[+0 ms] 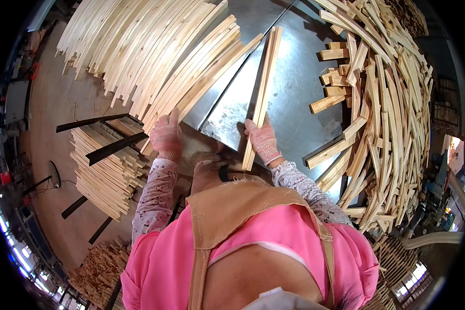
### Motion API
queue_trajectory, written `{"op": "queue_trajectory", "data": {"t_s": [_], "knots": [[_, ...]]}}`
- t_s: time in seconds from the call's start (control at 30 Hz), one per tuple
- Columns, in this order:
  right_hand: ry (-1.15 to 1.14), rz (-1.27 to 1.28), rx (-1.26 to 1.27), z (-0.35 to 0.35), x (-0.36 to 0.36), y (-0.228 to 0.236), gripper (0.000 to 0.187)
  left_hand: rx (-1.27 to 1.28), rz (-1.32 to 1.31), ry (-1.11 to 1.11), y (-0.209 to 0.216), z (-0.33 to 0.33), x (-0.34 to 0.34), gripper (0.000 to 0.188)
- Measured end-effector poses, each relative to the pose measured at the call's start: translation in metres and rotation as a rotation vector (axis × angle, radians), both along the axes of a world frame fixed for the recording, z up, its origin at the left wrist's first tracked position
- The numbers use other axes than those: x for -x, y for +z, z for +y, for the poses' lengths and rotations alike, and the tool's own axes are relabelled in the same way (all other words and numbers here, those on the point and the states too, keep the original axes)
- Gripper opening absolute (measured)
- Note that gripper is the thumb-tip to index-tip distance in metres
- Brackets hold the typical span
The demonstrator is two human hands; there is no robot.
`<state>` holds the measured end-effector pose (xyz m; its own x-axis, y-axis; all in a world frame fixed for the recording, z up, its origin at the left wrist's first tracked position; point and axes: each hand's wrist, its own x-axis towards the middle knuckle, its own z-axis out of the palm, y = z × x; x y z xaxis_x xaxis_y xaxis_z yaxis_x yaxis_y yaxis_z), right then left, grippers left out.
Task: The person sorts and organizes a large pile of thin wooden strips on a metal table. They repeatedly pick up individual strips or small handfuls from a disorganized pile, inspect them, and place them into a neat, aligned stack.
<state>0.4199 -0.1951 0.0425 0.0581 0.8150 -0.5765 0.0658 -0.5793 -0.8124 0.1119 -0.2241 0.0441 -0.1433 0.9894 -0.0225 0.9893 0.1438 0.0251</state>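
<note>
My right hand (262, 138), in a pinkish knit glove, grips the near part of a pair of long, pale wooden strips (267, 82). They lie side by side over the metal table (232, 98), their far ends pointing away from me. Gloved alike, my left hand (167, 137) is at the near end of a row of wooden strips (201, 72) on the left. Its thumb stretches along the outermost strip and its other fingers look curled, partly hidden, about the wood.
Wooden strips (392, 119) are heaped in a tangle on the right, with short blocks (328, 103) jutting toward the middle. A broad layer of strips (134, 41) spreads at the far left. Below it, more strips (101, 175) lie stacked among dark metal bars (116, 148).
</note>
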Motion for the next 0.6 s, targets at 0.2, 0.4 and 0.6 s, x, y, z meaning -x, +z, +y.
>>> {"op": "queue_trajectory", "data": {"t_s": [0.2,0.4,0.6], "knots": [[0.213,-0.103,-0.188,-0.006,-0.01,-0.063,0.074,0.047,-0.043,0.074,0.004,0.016,0.0,0.05],[0.204,-0.112,-0.025,0.013,0.026,-0.014,0.107,0.102,-0.116,0.131,-0.011,0.028,0.0,0.051],[0.456,-0.369,-0.124,0.011,0.042,-0.042,0.106,0.335,-0.921,-0.087,0.013,0.013,-0.064,0.079]]}}
